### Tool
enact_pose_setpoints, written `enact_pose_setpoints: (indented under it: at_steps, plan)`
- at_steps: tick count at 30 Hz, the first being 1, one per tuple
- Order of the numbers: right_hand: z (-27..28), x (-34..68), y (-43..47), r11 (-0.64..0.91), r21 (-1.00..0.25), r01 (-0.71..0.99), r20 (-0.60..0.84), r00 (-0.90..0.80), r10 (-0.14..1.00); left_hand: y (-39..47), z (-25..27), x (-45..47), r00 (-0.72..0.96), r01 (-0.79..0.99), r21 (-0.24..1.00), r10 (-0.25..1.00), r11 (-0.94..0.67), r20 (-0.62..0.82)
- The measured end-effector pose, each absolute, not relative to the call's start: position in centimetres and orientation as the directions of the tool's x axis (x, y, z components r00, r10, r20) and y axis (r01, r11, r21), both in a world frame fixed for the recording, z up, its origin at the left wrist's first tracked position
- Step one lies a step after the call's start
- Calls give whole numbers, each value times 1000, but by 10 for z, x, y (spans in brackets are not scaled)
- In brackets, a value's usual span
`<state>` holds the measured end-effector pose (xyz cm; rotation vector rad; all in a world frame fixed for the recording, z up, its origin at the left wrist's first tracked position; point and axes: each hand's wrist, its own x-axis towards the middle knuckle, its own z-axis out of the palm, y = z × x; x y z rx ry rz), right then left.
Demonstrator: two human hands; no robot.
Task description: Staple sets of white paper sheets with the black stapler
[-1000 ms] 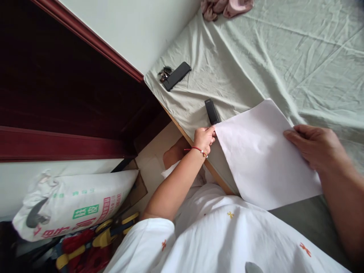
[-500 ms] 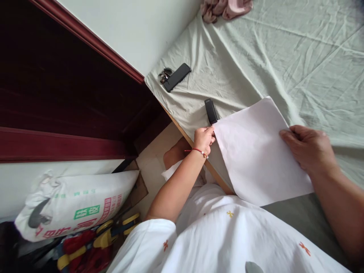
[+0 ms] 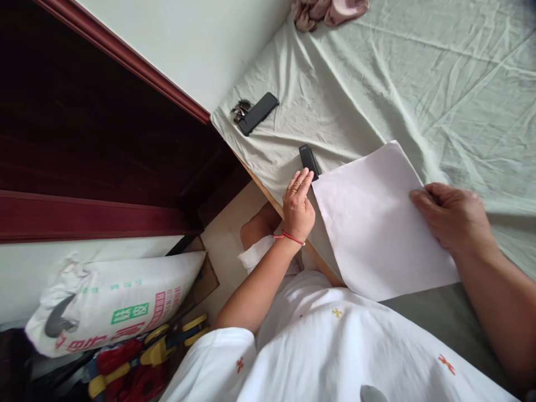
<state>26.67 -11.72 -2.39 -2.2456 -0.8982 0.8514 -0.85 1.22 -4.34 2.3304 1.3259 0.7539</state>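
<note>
Head view: the white paper (image 3: 377,223) is over the green cloth (image 3: 460,84), its edge pinched by the right hand (image 3: 458,218). The left hand (image 3: 299,206) — fingers extended, gripping nothing — is at the stapler-like black device (image 3: 306,154); contact is unclear. Hold the paper's corner square to the device. The sack (image 3: 96,293) bears red and green Chinese characters; device marking — illegible.

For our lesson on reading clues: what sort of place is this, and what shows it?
Probably a bedroom at home. The rumpled pale green sheet, spread wide, looks like bedding; pink cloth lies bunched on it, and a printed sack nearby suggests household storage.
</note>
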Motion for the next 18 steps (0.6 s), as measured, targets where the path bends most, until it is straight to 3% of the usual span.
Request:
enact_pose_setpoints:
  at_steps: [18]
  plan:
    - [-21, 265, -117, -597, -705, 383, -325, 574, 752, -4, -50, 1, 375, 825, 382, 909, -417, 184]
